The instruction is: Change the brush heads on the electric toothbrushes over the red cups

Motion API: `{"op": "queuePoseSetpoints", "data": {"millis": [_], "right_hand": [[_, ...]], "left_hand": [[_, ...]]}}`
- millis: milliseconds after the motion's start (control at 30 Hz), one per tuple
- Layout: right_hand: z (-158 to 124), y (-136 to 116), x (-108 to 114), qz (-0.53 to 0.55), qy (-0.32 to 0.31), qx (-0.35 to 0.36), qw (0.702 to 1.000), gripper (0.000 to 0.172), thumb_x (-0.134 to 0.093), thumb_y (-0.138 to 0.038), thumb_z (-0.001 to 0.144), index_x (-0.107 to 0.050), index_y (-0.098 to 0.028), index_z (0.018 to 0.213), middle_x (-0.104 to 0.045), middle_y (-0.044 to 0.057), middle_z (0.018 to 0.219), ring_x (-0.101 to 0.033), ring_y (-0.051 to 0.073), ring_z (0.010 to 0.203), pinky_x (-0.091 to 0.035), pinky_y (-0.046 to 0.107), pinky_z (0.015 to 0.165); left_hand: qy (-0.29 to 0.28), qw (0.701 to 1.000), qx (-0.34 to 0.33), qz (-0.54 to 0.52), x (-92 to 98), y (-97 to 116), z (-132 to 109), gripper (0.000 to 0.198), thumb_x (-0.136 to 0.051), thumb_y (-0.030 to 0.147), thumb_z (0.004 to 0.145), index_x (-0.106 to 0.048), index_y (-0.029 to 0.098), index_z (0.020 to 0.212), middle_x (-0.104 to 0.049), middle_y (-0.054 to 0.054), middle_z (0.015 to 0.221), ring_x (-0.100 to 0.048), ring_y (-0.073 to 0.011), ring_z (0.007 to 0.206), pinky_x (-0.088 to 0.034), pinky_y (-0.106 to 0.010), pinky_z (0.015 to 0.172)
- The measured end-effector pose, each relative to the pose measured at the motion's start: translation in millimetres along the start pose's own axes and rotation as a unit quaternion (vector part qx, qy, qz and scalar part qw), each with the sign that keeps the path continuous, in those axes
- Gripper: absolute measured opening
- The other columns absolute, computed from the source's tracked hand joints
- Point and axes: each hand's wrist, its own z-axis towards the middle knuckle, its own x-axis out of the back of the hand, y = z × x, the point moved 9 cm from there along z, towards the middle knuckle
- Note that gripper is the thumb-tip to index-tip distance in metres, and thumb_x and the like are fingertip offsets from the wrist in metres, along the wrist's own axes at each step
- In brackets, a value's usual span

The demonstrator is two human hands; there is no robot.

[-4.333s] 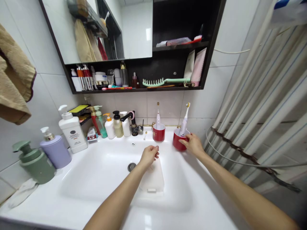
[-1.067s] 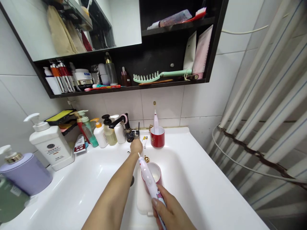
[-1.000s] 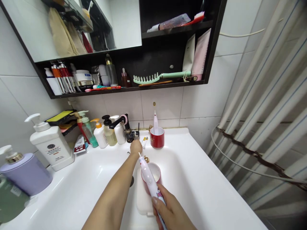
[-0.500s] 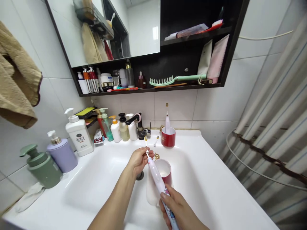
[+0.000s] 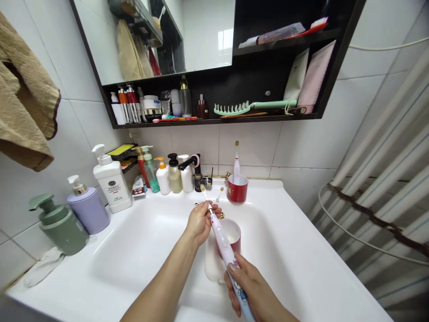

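My right hand (image 5: 250, 286) is wrapped round the handle of a pale pink and blue electric toothbrush (image 5: 221, 239), which slants up and away over the sink. My left hand (image 5: 200, 223) pinches the white neck of a brush head (image 5: 203, 190) at the toothbrush's thin shaft. Whether the head sits fully on the shaft I cannot tell, since fingers cover the joint. Just beyond and under the handle, a red cup (image 5: 237, 243) with a white inside stands in the basin, beside a white tray-like piece (image 5: 211, 266). Another small brush head (image 5: 220, 193) lies on the sink's back ledge.
A second red cup (image 5: 237, 193) holding another electric toothbrush (image 5: 236, 167) stands on the back ledge. Left of it are the black faucet (image 5: 197, 172) and several pump bottles (image 5: 164, 176). A dark mirror cabinet (image 5: 268, 118) overhangs the white sink (image 5: 140, 250).
The camera view has shifted slightly. My left hand and the brush head sit a little higher in view, and more of the bristle end shows. Both grips stay the same.
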Motion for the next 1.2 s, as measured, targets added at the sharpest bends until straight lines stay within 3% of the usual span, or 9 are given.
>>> {"op": "queuePoseSetpoints", "data": {"millis": [300, 467, 600, 733, 933, 1200], "right_hand": [[-1, -3, -1, -0.001, -0.016, -0.001, 1.0, 0.026, -0.036, -0.043, 0.068, -0.032, -0.018, 0.073, -0.039, -0.006, 0.054, -0.032, 0.002, 0.03, -0.024, 0.017, 0.03], [-2, -7, 5, -0.047, 0.018, 0.003, 0.999, 0.029, -0.038, -0.043, 0.067, -0.032, -0.018, 0.082, -0.038, -0.007, 0.052, -0.031, 0.002, 0.029, -0.022, 0.016, 0.029], [-4, -6, 3, -0.029, 0.012, -0.017, 0.999, 0.025, -0.034, -0.041, 0.07, -0.033, -0.018, 0.079, -0.037, -0.007, 0.053, -0.029, 0.002, 0.029, -0.021, 0.016, 0.029], [-3, -9, 9, -0.056, 0.031, 0.007, 0.998, 0.028, -0.037, -0.04, 0.069, -0.033, -0.018, 0.084, -0.037, -0.007, 0.051, -0.03, 0.002, 0.03, -0.021, 0.016, 0.029], [-3, -6, 5, -0.005, 0.003, -0.028, 1.0, 0.024, -0.037, -0.042, 0.069, -0.033, -0.019, 0.076, -0.038, -0.006, 0.054, -0.031, 0.002, 0.031, -0.024, 0.016, 0.03], [-3, -10, 9, -0.041, 0.033, -0.007, 0.999, 0.027, -0.037, -0.041, 0.069, -0.034, -0.018, 0.083, -0.037, -0.006, 0.053, -0.03, 0.003, 0.031, -0.025, 0.017, 0.031]], "left_hand": [[-0.032, 0.999, -0.019, -0.028, -9.9, 1, -2, 0.005, -0.045, 0.018, 0.066, -0.046, 0.014, 0.064, -0.051, 0.001, 0.054, -0.051, -0.0077, 0.05, -0.041, -0.022, 0.055], [-0.03, 0.999, -0.021, -0.022, -10.4, -3, -2, 0.006, -0.045, 0.02, 0.065, -0.045, 0.014, 0.065, -0.05, 0.001, 0.055, -0.051, -0.0073, 0.05, -0.04, -0.021, 0.055], [-0.026, 0.999, -0.021, -0.019, -8.4, -7, 1, 0.005, -0.044, 0.02, 0.065, -0.044, 0.015, 0.066, -0.049, 0.002, 0.054, -0.051, -0.0078, 0.05, -0.04, -0.023, 0.056], [-0.027, 0.999, -0.023, -0.012, -7.5, -9, 2, 0.007, -0.046, 0.021, 0.063, -0.043, 0.015, 0.067, -0.048, 0.003, 0.053, -0.051, -0.008, 0.049, -0.04, -0.024, 0.056], [-0.037, 0.999, -0.02, -0.014, -10.9, -12, 0, 0.01, -0.048, 0.022, 0.062, -0.043, 0.015, 0.066, -0.048, 0.004, 0.051, -0.05, -0.0078, 0.048, -0.039, -0.024, 0.056], [-0.044, 0.999, -0.021, 0.022, -16.3, -16, -5, 0.016, -0.05, 0.027, 0.06, -0.043, 0.015, 0.066, -0.05, 0.002, 0.052, -0.052, -0.0098, 0.051, -0.039, -0.026, 0.058]]}}
